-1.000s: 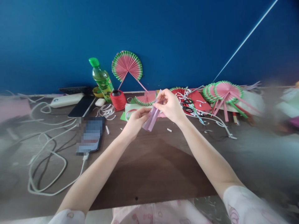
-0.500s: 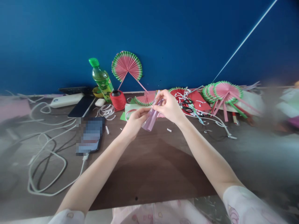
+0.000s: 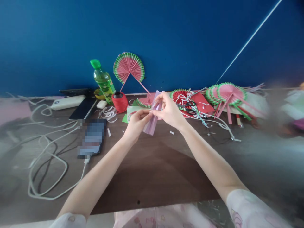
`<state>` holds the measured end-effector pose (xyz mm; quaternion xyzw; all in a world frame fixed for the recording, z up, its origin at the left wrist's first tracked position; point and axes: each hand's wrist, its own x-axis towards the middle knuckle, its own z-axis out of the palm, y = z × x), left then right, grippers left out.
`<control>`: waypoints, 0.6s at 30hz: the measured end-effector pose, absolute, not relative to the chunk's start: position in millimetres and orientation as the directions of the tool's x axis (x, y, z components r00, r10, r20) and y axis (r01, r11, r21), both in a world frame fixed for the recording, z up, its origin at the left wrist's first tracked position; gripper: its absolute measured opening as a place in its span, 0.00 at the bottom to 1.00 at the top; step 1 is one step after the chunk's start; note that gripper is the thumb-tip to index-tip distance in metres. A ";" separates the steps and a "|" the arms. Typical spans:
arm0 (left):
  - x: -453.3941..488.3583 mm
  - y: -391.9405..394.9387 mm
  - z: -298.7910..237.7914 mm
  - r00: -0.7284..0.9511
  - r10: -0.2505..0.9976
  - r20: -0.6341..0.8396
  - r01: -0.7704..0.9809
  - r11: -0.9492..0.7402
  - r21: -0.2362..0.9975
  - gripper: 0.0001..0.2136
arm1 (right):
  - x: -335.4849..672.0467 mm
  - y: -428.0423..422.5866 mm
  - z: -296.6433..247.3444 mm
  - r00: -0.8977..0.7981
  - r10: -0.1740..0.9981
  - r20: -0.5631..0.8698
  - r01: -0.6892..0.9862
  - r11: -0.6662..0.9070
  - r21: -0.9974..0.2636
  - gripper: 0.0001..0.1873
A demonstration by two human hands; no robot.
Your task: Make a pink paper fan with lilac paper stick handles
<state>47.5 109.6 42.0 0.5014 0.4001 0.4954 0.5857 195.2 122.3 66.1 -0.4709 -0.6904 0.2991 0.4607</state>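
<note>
Left hand [image 3: 135, 125]: closed in a pinch, thumb and fingers gripping the left side of the purple paper [image 3: 149, 128]. Right hand [image 3: 169, 109]: likewise pinching the same sheet, farther up, with the fingers curled. The purple paper: one piece, creased lengthwise, tilted between our two hands, at the middle of our view over the table [image 3: 154, 177].

Just behind our hands we list a pink folded fan [image 3: 145, 102], partly hidden, and, right of it, a red fan with a green edge [image 3: 180, 92], black-handled scissors [image 3: 190, 111] and a red sheet [image 3: 203, 103] bearing white slips.

To the left we count a spool of red thread [image 3: 120, 104], a green-capped bottle [image 3: 104, 83] near it, loose white strips [image 3: 109, 114], and a phone [image 3: 92, 139], its screen pixelated, joined to a white cable [image 3: 48, 198]. Beyond these, a dark flat device [image 3: 82, 108] beside a white power bank [image 3: 68, 102].

Far right: a cluster of pink and green fans [image 3: 231, 91], overlapping. At the back, one round pleated fan [image 3: 129, 63] stands against the blue wall [image 3: 178, 38].
</note>
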 end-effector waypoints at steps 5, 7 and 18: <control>45.8 112.3 39.5 0.090 0.995 0.030 -0.096 -0.022 0.995 0.09 | 196.3 123.4 70.2 -0.095 0.886 0.453 0.388 0.452 -0.803 0.05; 45.6 110.8 41.0 0.095 0.995 0.029 -0.065 -0.023 0.998 0.09 | 197.5 123.7 71.4 -0.065 0.869 0.491 0.425 0.469 -0.774 0.03; 43.8 107.7 42.8 0.167 0.986 0.025 0.055 -0.035 0.998 0.21 | 200.4 124.7 71.0 0.011 0.834 0.551 0.523 0.465 -0.714 0.03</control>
